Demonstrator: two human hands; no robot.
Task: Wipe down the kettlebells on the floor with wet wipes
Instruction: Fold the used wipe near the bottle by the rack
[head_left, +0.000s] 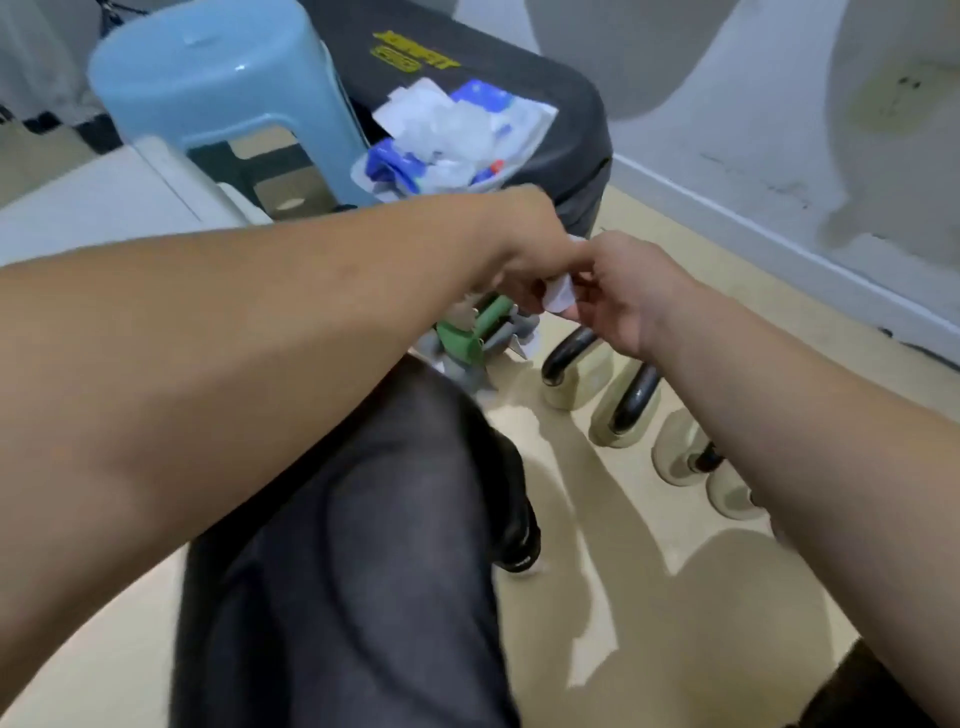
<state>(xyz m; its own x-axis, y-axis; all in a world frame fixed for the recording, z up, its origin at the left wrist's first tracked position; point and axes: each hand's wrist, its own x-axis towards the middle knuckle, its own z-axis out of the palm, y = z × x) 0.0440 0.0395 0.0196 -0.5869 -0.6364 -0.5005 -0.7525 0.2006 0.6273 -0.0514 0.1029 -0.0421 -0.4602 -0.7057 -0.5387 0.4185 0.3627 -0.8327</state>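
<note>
My left hand (524, 249) and my right hand (623, 291) meet in mid-air and both pinch a small white wet wipe (560, 297) between their fingertips. Below the right hand, two cream kettlebells with black handles (574, 374) (626, 410) stand on the beige floor. A third one (680, 452) is partly hidden by my right forearm. A pack of wet wipes in a clear bag (457, 135) lies on a black bench behind my hands.
A light blue plastic stool (218, 78) stands at the back left next to the black bench (582, 104). A green and grey object (467, 338) lies on the floor beneath my left hand. My dark-trousered leg (363, 519) fills the middle. A stained wall (779, 156) runs along the right.
</note>
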